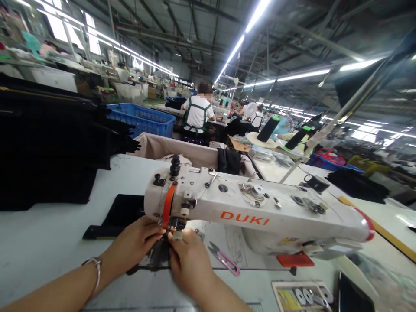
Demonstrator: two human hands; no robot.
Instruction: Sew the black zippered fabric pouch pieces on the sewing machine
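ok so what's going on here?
A person has both hands at a sewing machine: the left hand and right hand are close together under its head end. Whatever the fingers hold there is too hidden to tell. A black piece lies beyond the left hand; pink snips lie beside the right.

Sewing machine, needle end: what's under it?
The left hand and right hand, close together. Black fabric shows beyond the left hand. What they hold, if anything, can't be seen: hands and sewing machine cover it.

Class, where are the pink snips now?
In the head view, the pink snips lie right of the right hand, below the orange DUKI lettering.
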